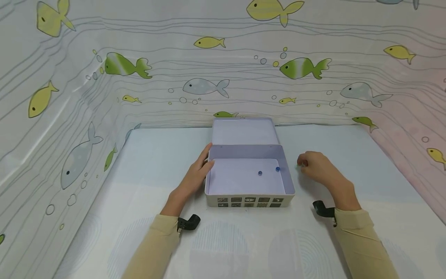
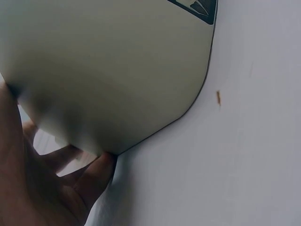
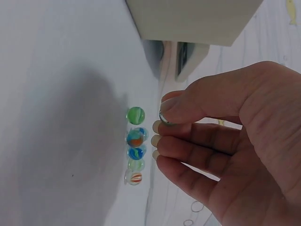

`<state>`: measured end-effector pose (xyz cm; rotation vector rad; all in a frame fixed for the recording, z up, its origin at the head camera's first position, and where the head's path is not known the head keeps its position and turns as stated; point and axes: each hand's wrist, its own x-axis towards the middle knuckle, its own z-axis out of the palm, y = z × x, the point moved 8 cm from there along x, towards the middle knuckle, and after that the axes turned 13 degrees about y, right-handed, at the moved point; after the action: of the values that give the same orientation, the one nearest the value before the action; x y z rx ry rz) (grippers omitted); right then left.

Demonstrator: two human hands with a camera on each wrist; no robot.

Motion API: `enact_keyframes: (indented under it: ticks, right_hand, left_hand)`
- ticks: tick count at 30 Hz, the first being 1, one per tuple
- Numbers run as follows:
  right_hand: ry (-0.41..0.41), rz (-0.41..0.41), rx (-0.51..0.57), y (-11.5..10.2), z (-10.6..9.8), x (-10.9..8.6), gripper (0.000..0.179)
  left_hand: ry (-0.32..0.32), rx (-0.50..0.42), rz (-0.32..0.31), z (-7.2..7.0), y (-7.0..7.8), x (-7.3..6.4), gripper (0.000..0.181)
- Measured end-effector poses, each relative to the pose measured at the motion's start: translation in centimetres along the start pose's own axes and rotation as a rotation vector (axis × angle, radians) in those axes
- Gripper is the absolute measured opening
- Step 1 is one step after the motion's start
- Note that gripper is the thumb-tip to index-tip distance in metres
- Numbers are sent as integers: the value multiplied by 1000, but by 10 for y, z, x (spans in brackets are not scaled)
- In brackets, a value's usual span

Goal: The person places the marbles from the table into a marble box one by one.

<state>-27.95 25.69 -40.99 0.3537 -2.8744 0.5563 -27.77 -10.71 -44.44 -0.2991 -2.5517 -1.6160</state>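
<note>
A pale lavender-lined box (image 1: 250, 200) stands on the table with its hinged lid (image 1: 245, 131) tipped back. Two blue marbles (image 1: 259, 173) lie on its floor toward the right. My left hand (image 1: 191, 179) grips the box's left wall, thumb at the rim and fingers against the outside. Right of the box, my right hand (image 1: 318, 168) pinches a clear glass marble (image 3: 162, 117) between thumb and forefinger, its other fingers curled below. Beside those fingertips in the right wrist view, several marbles sit in a row, with a green marble (image 3: 136, 115) at one end and an orange-striped marble (image 3: 133, 177) at the other.
A fish-patterned sheet (image 1: 167, 112) rises behind and on both sides of the pale tabletop (image 1: 156, 159). Dark patterned squares (image 1: 249, 200) decorate the box's front. Each wrist carries a black camera mount (image 1: 324, 209).
</note>
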Motion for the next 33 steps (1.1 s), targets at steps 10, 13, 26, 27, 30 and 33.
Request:
enact_keyframes:
  ticks: [10,13,26,27,30,33]
  right_hand:
    - [35,-13,-15,-17,-10,2,20]
    - [54,-27,-19,-23,-14,2,20]
    - [135,-112,13,-46,-26,2,21]
    - [140,-120,13,-48,-27,2,21]
    - [149,-132,15,-54,-29,3,21]
    - [148,-126,14,-59,-29,4,22]
  left_hand:
    - [2,4,2,-1,1,1,61]
    - [-1,0,16,0,1,1,61]
    - [13,23,-7,-2,1,-1,61]
    - [14,22,-7,-2,1,-1,61]
    - [12,15,-4,-1,2,-1,61]
    - [8,11,5,-1,2,-1,61]
